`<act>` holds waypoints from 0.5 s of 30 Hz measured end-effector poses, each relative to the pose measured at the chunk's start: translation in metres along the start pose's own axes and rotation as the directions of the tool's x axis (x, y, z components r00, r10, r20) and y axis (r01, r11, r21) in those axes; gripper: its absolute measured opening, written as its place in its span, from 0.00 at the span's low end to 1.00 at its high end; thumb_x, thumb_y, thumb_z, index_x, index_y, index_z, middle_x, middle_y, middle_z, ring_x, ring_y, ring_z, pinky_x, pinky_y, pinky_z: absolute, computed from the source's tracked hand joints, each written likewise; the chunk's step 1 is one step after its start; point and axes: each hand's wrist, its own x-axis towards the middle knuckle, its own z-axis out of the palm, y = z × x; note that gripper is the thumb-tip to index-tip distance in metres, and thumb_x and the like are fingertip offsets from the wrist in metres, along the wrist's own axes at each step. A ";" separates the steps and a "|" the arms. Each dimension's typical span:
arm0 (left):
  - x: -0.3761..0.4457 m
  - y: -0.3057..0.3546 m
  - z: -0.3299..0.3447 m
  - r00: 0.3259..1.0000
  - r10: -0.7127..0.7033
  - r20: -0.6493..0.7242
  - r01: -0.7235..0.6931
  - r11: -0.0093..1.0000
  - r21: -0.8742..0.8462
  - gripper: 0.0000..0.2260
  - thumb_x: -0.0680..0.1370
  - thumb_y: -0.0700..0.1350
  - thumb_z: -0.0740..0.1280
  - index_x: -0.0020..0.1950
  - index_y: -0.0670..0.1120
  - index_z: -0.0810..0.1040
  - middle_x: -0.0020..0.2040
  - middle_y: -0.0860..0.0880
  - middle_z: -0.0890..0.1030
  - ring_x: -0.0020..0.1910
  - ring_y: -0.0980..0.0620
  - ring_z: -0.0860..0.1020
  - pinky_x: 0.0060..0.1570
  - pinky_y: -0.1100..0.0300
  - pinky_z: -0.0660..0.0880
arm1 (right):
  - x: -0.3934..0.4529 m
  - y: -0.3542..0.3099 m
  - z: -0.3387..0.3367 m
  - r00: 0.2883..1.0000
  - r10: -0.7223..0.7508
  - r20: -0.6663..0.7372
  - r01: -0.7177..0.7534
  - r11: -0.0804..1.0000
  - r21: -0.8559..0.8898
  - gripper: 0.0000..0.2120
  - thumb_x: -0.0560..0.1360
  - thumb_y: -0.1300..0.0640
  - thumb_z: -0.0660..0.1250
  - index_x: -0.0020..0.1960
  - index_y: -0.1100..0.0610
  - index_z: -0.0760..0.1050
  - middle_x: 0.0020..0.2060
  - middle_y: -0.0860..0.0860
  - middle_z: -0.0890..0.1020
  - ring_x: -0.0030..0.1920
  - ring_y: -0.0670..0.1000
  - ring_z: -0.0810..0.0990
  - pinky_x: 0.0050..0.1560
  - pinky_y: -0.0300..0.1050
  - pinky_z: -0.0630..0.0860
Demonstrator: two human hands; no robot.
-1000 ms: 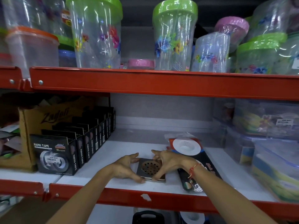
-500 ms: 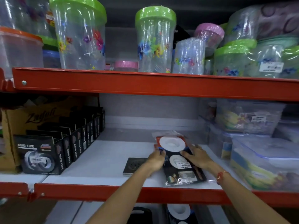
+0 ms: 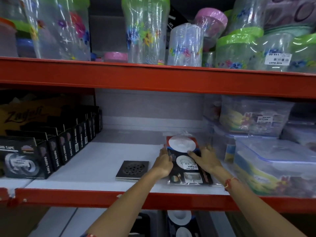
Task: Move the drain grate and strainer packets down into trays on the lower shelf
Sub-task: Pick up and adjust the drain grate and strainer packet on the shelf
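A square dark metal drain grate point(image 3: 132, 170) lies flat on the white middle shelf point(image 3: 95, 161), apart from both hands. To its right lies a stack of strainer packets point(image 3: 185, 161) in clear plastic, with white round strainers on black and red card. My left hand point(image 3: 164, 164) holds the stack's left edge and my right hand point(image 3: 205, 159) holds its right edge, fingers curled over the top packet. Under the shelf's red front rail, another strainer packet point(image 3: 179, 219) shows on the lower shelf.
Black nano tape boxes point(image 3: 51, 149) stand in a row at the left, before a cardboard carton point(image 3: 22, 115). Clear lidded containers point(image 3: 273, 161) crowd the right. Plastic jars point(image 3: 145, 29) fill the top shelf above a red beam point(image 3: 153, 77).
Both hands left the drain grate and moved right onto the strainer packets. The grate stays flat on the shelf. The camera view shifted to the right.
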 end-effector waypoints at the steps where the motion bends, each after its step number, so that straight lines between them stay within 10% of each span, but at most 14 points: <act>1: -0.003 -0.003 -0.006 1.000 0.026 -0.007 -0.026 0.999 0.029 0.24 0.83 0.43 0.50 0.77 0.44 0.46 0.78 0.43 0.53 0.75 0.43 0.59 0.73 0.53 0.60 | -0.001 -0.011 -0.003 0.996 -0.040 -0.076 0.039 0.999 -0.018 0.27 0.76 0.43 0.62 0.70 0.56 0.70 0.73 0.58 0.64 0.75 0.58 0.58 0.72 0.52 0.62; 6: -0.029 -0.051 -0.055 0.978 0.165 -0.125 -0.125 0.952 0.278 0.24 0.83 0.50 0.48 0.78 0.46 0.47 0.79 0.48 0.48 0.78 0.51 0.50 0.76 0.57 0.48 | -0.007 -0.086 0.007 0.925 -0.380 0.011 0.378 0.922 0.085 0.20 0.76 0.52 0.66 0.66 0.57 0.74 0.70 0.52 0.72 0.70 0.54 0.69 0.70 0.46 0.64; 11: -0.070 -0.102 -0.102 0.943 0.255 -0.213 -0.125 0.867 0.483 0.25 0.82 0.53 0.45 0.78 0.44 0.51 0.79 0.48 0.53 0.77 0.53 0.51 0.74 0.61 0.44 | -0.014 -0.135 0.045 0.797 -0.313 0.517 0.310 0.946 0.094 0.41 0.67 0.39 0.72 0.74 0.52 0.62 0.74 0.48 0.64 0.74 0.52 0.63 0.72 0.46 0.59; 15: -0.100 -0.138 -0.114 0.925 0.309 -0.221 -0.128 0.801 0.585 0.38 0.74 0.65 0.30 0.77 0.45 0.49 0.78 0.50 0.51 0.77 0.57 0.48 0.75 0.61 0.41 | -0.016 -0.152 0.067 0.744 -0.253 0.618 0.266 0.961 0.073 0.50 0.62 0.40 0.76 0.76 0.54 0.57 0.73 0.50 0.67 0.70 0.52 0.68 0.70 0.44 0.62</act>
